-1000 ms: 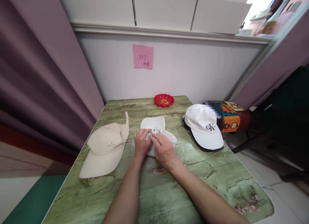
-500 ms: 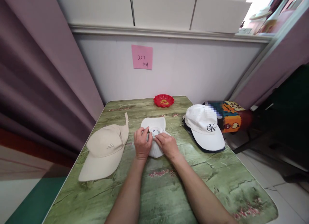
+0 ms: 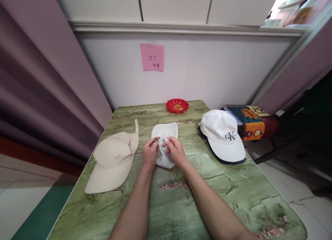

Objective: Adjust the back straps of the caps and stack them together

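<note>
A white cap (image 3: pixel 165 131) lies in the middle of the green marbled table (image 3: pixel 168 205), its brim pointing away from me. My left hand (image 3: pixel 149 153) pinches the cap's back strap with a small metal buckle at the fingertips. My right hand (image 3: pixel 175 151) grips the gathered white fabric of the same cap beside it. The two hands are close together over the crown, which is bunched between them.
A beige cap (image 3: pixel 113 159) rests at the left of the table. At the right is a white cap with a dark logo (image 3: pixel 222 135). A red dish (image 3: pixel 177 105) sits at the far edge. A colourful stool (image 3: pixel 252 124) stands beyond the right edge. A pink note (image 3: pixel 152 57) hangs on the wall.
The crown of the middle cap has been gathered in from a spread shape to a narrow bunch. Both hands shifted slightly away from me and lifted the strap end.
</note>
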The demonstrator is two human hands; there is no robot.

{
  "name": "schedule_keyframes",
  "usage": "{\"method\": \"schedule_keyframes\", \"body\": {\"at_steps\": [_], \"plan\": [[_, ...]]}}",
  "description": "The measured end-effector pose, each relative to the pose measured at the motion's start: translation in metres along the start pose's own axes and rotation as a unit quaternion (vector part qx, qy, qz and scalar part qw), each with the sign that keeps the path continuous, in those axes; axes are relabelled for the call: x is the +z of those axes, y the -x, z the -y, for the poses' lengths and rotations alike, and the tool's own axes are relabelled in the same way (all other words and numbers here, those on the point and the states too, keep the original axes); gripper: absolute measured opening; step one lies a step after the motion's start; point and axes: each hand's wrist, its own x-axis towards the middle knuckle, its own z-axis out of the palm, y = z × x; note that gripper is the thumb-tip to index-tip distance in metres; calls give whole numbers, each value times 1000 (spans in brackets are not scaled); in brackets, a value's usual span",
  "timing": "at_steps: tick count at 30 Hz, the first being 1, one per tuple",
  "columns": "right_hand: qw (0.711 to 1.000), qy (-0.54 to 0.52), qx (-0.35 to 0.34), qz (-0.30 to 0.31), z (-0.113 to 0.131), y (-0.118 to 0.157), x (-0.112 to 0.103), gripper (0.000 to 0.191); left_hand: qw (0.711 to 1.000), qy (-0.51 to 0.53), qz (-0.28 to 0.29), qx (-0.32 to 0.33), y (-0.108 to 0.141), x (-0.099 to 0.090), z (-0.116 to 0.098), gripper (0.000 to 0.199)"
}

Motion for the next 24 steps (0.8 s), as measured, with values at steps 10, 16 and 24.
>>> {"method": "schedule_keyframes", "body": {"at_steps": [10,16,24], "plan": [[995,76,13,-58,-19,-2,8,31,992,70,48,-90,-1,-4,-10,29],[999,1,13,-47,-22,-5,6,36,989,-126,61,56,-1,-4,-29,21],[984,-169,39,-39,-8,-7,-3,38,988,-129,39,78,9,6,-53,16]]}}
